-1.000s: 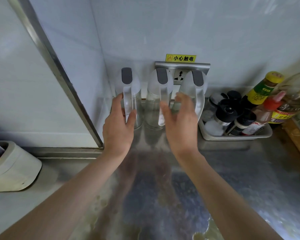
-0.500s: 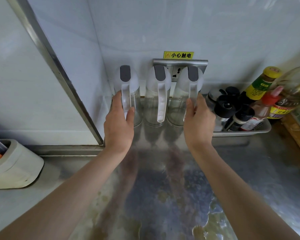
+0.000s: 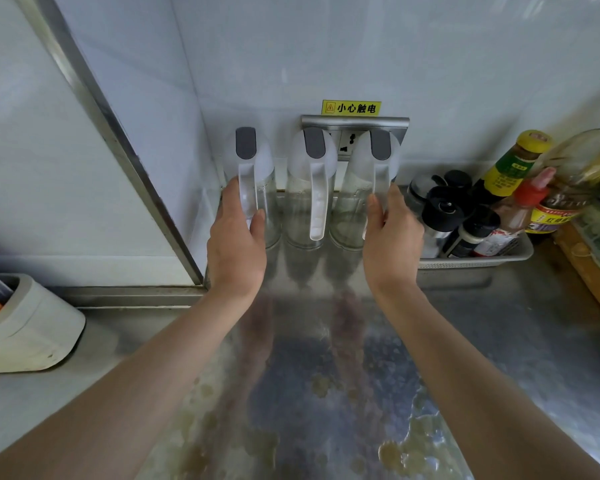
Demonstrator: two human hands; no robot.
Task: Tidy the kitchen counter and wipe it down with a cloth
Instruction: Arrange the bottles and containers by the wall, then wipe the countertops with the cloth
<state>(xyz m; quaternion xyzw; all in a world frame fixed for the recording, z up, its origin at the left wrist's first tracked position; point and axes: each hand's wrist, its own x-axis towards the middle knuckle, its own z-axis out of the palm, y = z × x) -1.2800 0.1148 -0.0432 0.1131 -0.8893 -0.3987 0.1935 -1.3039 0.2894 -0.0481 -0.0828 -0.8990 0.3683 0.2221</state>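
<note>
Three clear glass dispenser bottles with white tops and grey tabs stand in a row against the back wall on the steel counter (image 3: 326, 341). My left hand (image 3: 236, 244) wraps around the left bottle (image 3: 253, 178) at its handle. My right hand (image 3: 392, 244) grips the right bottle (image 3: 368, 181) at its handle. The middle bottle (image 3: 310, 188) stands untouched between them. No cloth is in view.
A white tray (image 3: 478, 259) of condiment bottles sits to the right, with sauce and oil bottles (image 3: 513, 168) behind it. A wall socket (image 3: 352, 140) is behind the bottles. A beige holder (image 3: 25, 327) stands at left. Yellowish stains (image 3: 402, 452) mark the near counter.
My right hand has shifted from the middle bottle to the right bottle and closed on its handle. The right bottle now stands upright in line. My left hand stays on the left bottle.
</note>
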